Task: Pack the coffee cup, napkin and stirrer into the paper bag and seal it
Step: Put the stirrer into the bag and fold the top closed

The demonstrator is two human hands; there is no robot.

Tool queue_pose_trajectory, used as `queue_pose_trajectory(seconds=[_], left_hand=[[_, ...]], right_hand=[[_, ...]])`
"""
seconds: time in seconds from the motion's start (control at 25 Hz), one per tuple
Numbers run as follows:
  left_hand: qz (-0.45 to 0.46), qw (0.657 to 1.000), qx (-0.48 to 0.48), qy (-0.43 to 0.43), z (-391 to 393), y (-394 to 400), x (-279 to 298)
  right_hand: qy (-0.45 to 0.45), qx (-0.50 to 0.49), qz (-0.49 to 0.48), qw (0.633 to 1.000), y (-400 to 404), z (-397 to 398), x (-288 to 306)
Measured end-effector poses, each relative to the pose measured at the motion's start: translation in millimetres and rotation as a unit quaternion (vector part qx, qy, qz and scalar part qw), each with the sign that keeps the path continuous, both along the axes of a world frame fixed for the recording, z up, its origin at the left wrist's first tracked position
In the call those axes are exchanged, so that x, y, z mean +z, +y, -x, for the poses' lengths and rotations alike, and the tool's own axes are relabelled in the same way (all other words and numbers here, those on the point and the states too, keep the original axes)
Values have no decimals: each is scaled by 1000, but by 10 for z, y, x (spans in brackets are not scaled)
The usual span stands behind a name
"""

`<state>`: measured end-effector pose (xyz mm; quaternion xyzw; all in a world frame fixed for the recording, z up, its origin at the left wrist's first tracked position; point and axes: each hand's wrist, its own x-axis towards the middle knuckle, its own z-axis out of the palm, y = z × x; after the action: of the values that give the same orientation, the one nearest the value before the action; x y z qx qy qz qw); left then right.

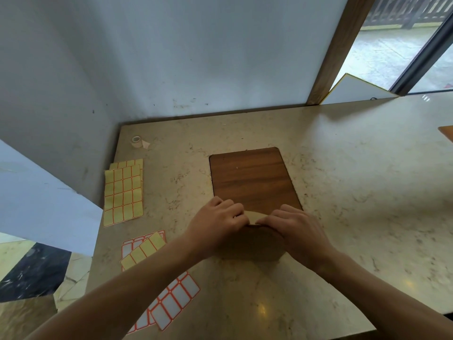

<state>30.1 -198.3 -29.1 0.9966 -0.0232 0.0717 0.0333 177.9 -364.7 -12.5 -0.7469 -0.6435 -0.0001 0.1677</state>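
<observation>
At the far left of the marble desk (343, 168) lie two overlapping yellow label sheets (123, 192) with orange borders, and behind them, near the wall, a small roll of tape (136, 141). Nearer the front edge sit more label sheets: a yellow strip (143, 250) lying across a white one, and a white sheet (175, 300) partly under the left forearm. In the middle, a dark wooden board (252, 177) lies flat on the desk. At its near edge stands the brown paper bag (255, 244), its top flap curled over. The left hand (217, 224) has its grip closed on the left side of the bag's folded top, fingers curled over the paper. The right hand (294, 229) pinches the right side of the same fold, its grip likewise closed on the bag. The two hands nearly meet over the flap. What the bag holds cannot be seen.
</observation>
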Motion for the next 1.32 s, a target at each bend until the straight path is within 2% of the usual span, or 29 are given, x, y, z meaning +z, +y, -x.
queue_pose_trajectory(seconds=[0.24,0.56,0.72,0.84,1.08,1.32], left_hand=[[50,997,35,-51,285,225,-28],[136,981,114,-76,664,496,-165],[209,958,161,-110,706,515,-208],[226,953,164,-119,687,487,-212],[235,933,207,-176,714,539,-238],[246,925,235,-170,719,410,-226]], right_hand=[[41,7,-9,999,-43,-90,-42],[105,-3,-10,994,-140,-238,-108],[185,-79,-35,979,-337,-355,-100],[230,-102,-65,966,-374,-360,-76],[246,-215,-111,939,-319,-640,56],[306,-85,-9,948,-271,-599,-8]])
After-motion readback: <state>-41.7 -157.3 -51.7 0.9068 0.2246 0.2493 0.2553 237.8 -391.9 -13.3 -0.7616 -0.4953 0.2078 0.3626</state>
